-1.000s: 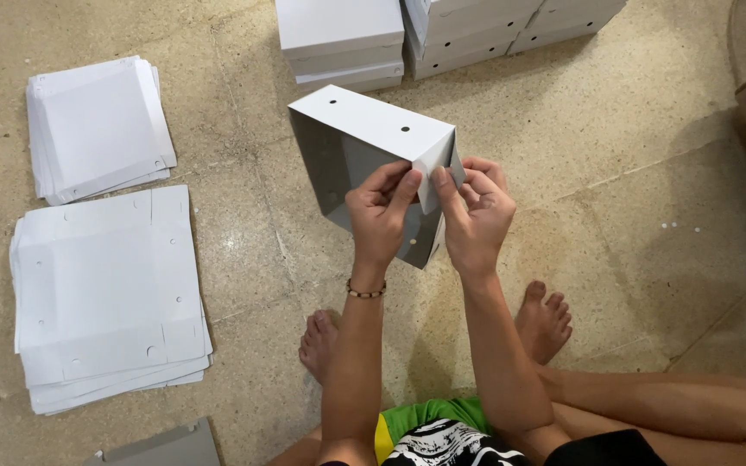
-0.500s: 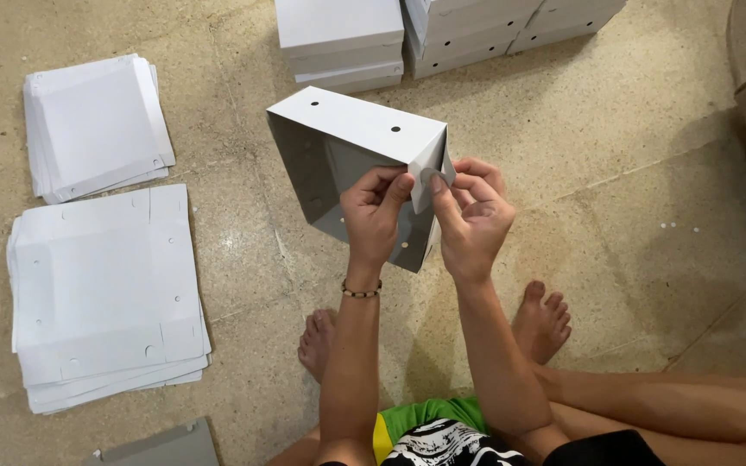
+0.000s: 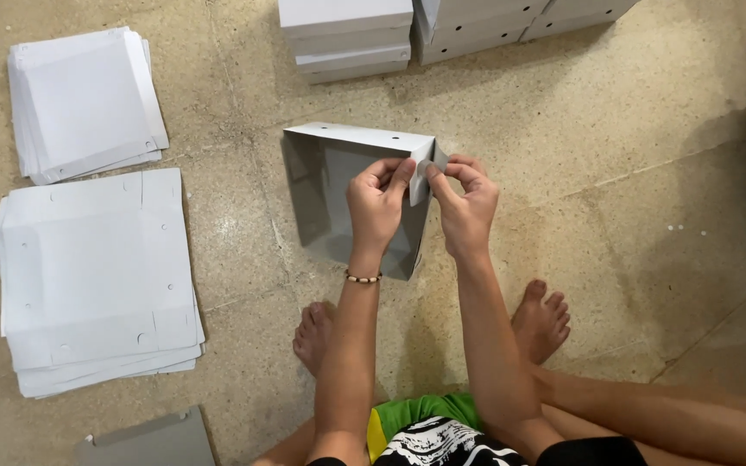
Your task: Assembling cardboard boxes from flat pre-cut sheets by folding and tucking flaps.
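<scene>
A person sits on a speckled stone floor (image 3: pixel 615 155), seen from above, bare feet pointing toward the middle of the frame. Both hands are raised over a half-folded grey cardboard box (image 3: pixel 338 194) at the centre of the frame, open side facing up. The left hand (image 3: pixel 377 207) curls its fingers closed on the box's right corner flap, thumb and forefinger pinching the card. The right hand (image 3: pixel 468 203) pinches the same corner from the other side, fingertips nearly touching those of the left. A beaded bracelet (image 3: pixel 362 278) circles the left wrist. At the left edge lie two stacks of flat box blanks (image 3: pixel 97 276). Finished closed boxes (image 3: pixel 347 34) are piled along the top edge.
</scene>
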